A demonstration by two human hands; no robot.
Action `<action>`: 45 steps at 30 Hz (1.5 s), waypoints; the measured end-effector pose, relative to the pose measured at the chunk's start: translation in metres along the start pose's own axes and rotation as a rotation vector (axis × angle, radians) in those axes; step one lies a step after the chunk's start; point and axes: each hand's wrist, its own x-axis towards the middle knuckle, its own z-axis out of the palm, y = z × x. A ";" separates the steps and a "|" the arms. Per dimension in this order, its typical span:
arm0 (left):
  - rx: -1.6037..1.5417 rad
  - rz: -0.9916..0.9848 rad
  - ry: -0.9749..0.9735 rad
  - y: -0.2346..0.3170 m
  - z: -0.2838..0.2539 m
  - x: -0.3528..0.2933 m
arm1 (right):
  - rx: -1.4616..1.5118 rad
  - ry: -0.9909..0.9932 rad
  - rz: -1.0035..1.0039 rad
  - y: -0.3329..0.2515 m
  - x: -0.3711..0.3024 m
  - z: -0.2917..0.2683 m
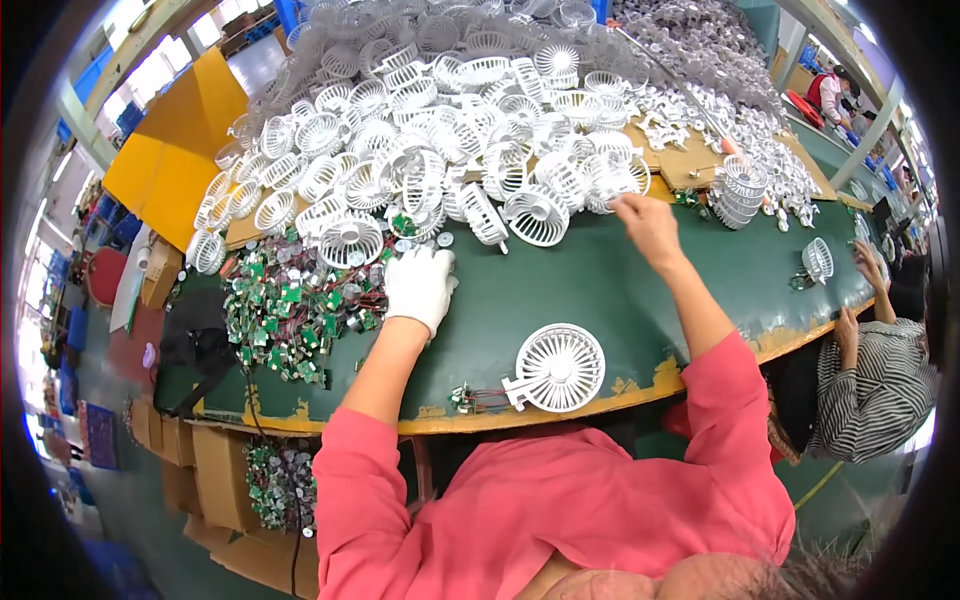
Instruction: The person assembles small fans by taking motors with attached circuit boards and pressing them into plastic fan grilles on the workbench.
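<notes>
What is grasped cannot be told, either by the gloved left hand (420, 288) beside the circuit boards (290, 295) before the cage pile (410, 95) or by the curled right hand (648, 228) at a white cage (612, 178) on its near edge; cages are best freed singly.

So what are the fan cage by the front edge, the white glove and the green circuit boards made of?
Fan cage: probably hard plastic, smooth white; its thin ribs look moulded together. White glove: likely cloth, matte, with a soft fit. Green circuit boards: perhaps coated fibreglass, flat and green; too small to be sure.
</notes>
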 end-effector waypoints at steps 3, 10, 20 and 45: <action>-0.103 0.068 0.052 -0.005 -0.005 -0.006 | 0.439 -0.149 0.093 -0.023 -0.015 -0.033; -1.254 -0.258 0.619 -0.016 -0.090 -0.012 | 0.761 -0.467 -0.159 -0.052 -0.071 -0.080; -1.178 0.031 0.870 0.008 -0.121 -0.041 | 0.003 -0.545 -0.760 -0.107 -0.080 -0.067; -0.561 0.108 0.017 0.099 -0.118 -0.104 | -0.035 -0.290 -0.934 -0.141 -0.114 -0.067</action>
